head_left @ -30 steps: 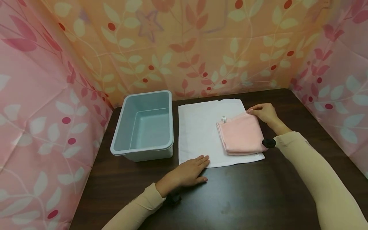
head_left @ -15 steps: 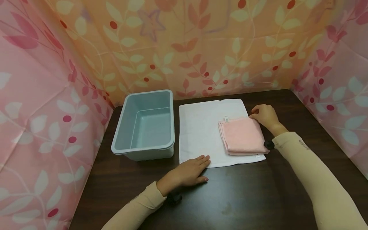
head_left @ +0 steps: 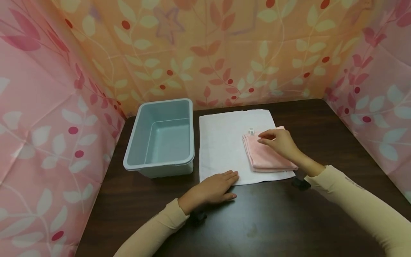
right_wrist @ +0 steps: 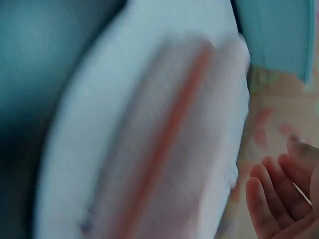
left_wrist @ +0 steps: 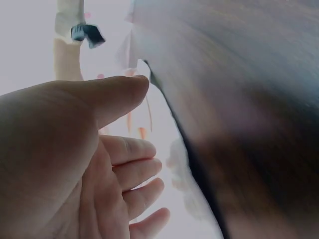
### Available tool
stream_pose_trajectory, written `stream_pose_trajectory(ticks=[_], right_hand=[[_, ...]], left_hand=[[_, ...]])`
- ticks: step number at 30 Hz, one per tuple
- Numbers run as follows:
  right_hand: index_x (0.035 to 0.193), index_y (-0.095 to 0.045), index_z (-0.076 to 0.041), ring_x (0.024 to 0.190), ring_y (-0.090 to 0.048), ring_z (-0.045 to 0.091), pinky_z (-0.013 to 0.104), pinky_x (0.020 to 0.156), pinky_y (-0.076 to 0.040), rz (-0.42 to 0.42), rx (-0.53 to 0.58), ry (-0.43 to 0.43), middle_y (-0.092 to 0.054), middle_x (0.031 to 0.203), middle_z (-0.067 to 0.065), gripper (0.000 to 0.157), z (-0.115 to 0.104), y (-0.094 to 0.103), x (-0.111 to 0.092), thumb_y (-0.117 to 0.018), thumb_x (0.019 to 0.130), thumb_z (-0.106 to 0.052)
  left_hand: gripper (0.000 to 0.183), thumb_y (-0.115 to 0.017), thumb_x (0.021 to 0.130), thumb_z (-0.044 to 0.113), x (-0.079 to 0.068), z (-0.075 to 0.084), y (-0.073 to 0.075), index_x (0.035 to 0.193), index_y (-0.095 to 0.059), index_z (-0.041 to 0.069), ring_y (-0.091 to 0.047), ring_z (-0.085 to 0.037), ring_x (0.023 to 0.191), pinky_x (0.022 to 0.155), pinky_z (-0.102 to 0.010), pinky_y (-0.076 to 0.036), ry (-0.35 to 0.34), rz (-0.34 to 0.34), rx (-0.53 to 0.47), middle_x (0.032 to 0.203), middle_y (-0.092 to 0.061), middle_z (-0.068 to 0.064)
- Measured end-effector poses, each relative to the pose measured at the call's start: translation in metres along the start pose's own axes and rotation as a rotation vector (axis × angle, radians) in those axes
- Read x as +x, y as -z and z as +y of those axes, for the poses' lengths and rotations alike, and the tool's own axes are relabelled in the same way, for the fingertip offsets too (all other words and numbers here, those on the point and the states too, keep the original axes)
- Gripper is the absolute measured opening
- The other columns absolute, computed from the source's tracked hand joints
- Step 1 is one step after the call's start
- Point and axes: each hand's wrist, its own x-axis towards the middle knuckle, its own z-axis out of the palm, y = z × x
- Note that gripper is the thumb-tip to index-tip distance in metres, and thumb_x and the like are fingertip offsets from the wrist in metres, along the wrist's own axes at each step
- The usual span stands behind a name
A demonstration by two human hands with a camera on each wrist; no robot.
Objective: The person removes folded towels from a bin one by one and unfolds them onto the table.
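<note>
One pink cloth (head_left: 263, 160), folded, partly hidden behind the right hand (head_left: 280, 143), blurred in the right wrist view; near-square (long axis hard to tell), its white tag (head_left: 252, 132) pointing away from the person; lies on the white cloth's (head_left: 221, 142) right part. Right hand: fingers loosely bent, holding nothing. Left hand (head_left: 216, 188): fingers straight, resting on the white cloth's near edge.

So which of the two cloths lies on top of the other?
The folded pink cloth; the larger white cloth lies flat beneath it.
</note>
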Motion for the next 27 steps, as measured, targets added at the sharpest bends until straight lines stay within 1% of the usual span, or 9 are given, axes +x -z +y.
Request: stream_pose_trajectory(ticks=[3, 7, 9, 12, 15, 19, 22, 24, 27], right_hand=[[0.103, -0.078, -0.008, 0.082, -0.070, 0.019, 0.016, 0.069, -0.052, -0.049, -0.001, 0.030, -0.078, 0.098, 0.008, 0.022, -0.012, -0.016, -0.020, -0.077, 0.087, -0.022], [0.100, -0.079, -0.010, 0.075, -0.066, 0.011, 0.026, 0.070, -0.054, -0.074, -0.071, 0.091, -0.078, 0.090, 0.001, 0.022, -0.019, -0.036, -0.041, -0.080, 0.082, -0.024], [0.098, -0.079, -0.010, 0.075, -0.065, 0.010, 0.030, 0.071, -0.055, -0.071, -0.093, 0.118, -0.077, 0.088, 0.000, 0.025, -0.019, -0.043, -0.048, -0.083, 0.079, -0.026], [0.096, -0.078, -0.009, 0.077, -0.066, 0.013, 0.036, 0.074, -0.055, -0.061, -0.100, 0.130, -0.077, 0.088, 0.000, 0.032, -0.019, -0.048, -0.055, -0.087, 0.073, -0.029], [0.097, -0.078, -0.009, 0.079, -0.066, 0.014, 0.038, 0.076, -0.056, -0.059, -0.114, 0.129, -0.077, 0.090, 0.002, 0.033, -0.018, -0.050, -0.058, -0.088, 0.072, -0.029], [0.093, -0.079, -0.009, 0.074, -0.064, 0.011, 0.033, 0.072, -0.055, -0.041, -0.134, 0.131, -0.076, 0.085, 0.001, 0.019, -0.016, -0.047, -0.057, -0.083, 0.080, -0.022], [0.091, -0.079, -0.009, 0.071, -0.065, 0.011, 0.029, 0.067, -0.053, -0.006, -0.110, 0.125, -0.076, 0.082, 0.002, 0.010, -0.016, -0.040, -0.054, -0.078, 0.084, -0.016], [0.091, -0.079, -0.008, 0.071, -0.066, 0.012, 0.027, 0.066, -0.052, 0.015, -0.096, 0.113, -0.077, 0.083, 0.003, 0.008, -0.017, -0.035, -0.053, -0.076, 0.085, -0.014], [0.091, -0.079, -0.008, 0.072, -0.068, 0.014, 0.028, 0.066, -0.052, 0.035, -0.100, 0.093, -0.078, 0.083, 0.005, 0.007, -0.015, -0.030, -0.051, -0.075, 0.086, -0.012]], left_hand=[[0.068, -0.050, 0.101, 0.047, 0.003, 0.002, 0.001, 0.155, -0.032, 0.010, -0.029, -0.017, 0.153, 0.123, -0.031, -0.029, -0.004, 0.001, 0.009, 0.163, -0.031, -0.003], [0.069, -0.050, 0.101, 0.048, 0.006, 0.003, 0.001, 0.155, -0.032, 0.011, -0.028, -0.016, 0.153, 0.123, -0.030, -0.029, -0.005, -0.004, 0.014, 0.164, -0.030, -0.002], [0.069, -0.050, 0.101, 0.048, 0.008, 0.003, 0.001, 0.156, -0.032, 0.011, -0.028, -0.016, 0.153, 0.123, -0.030, -0.029, -0.005, -0.004, 0.009, 0.164, -0.030, -0.001], [0.069, -0.050, 0.101, 0.048, 0.009, 0.004, 0.002, 0.156, -0.032, 0.011, -0.028, -0.015, 0.152, 0.123, -0.030, -0.029, -0.006, -0.008, 0.007, 0.164, -0.031, -0.001], [0.069, -0.049, 0.101, 0.049, 0.010, 0.005, 0.002, 0.156, -0.032, 0.011, -0.028, -0.015, 0.152, 0.123, -0.030, -0.029, -0.007, -0.019, 0.011, 0.164, -0.030, -0.001], [0.069, -0.049, 0.101, 0.048, 0.011, 0.008, 0.004, 0.156, -0.030, 0.011, -0.027, -0.015, 0.153, 0.123, -0.030, -0.028, -0.015, -0.025, 0.016, 0.164, -0.029, -0.002], [0.070, -0.050, 0.101, 0.047, 0.015, 0.012, 0.007, 0.157, -0.028, 0.010, -0.025, -0.017, 0.154, 0.123, -0.031, -0.028, -0.037, -0.008, 0.020, 0.165, -0.026, -0.002], [0.072, -0.051, 0.101, 0.046, 0.020, 0.015, 0.008, 0.158, -0.025, 0.010, -0.023, -0.018, 0.155, 0.124, -0.032, -0.027, -0.055, 0.010, 0.027, 0.166, -0.023, -0.002], [0.075, -0.051, 0.100, 0.046, 0.029, 0.018, 0.007, 0.159, -0.021, 0.011, -0.020, -0.019, 0.155, 0.124, -0.031, -0.026, -0.078, 0.038, 0.072, 0.168, -0.018, -0.002]])
